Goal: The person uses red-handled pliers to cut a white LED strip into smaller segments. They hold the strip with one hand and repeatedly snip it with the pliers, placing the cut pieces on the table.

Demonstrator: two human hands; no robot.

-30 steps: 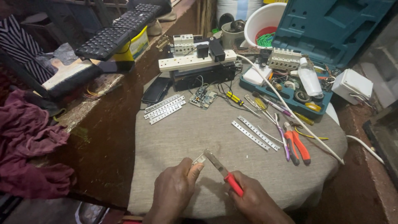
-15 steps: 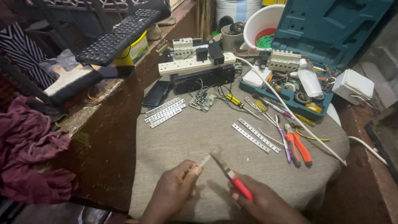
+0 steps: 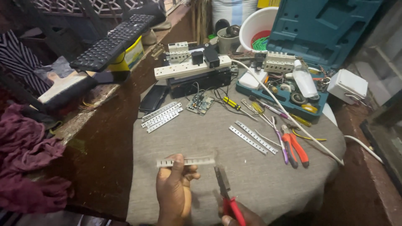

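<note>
Currently left hand (image 3: 173,190) pinches thin perforated metal strip (image 3: 185,161) near its left end; light, bendy, probably sharp-edged. Right hand (image 3: 240,217) grips red-handled pliers (image 3: 226,193), nose just under the strip's right end.

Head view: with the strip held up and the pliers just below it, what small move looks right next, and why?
Probably raise the red-handled pliers to the right end of the slotted metal strip. The left hand pinches the strip level at its left part, and the plier tips sit just under its free end without touching it. The right hand is barely in view.
</note>
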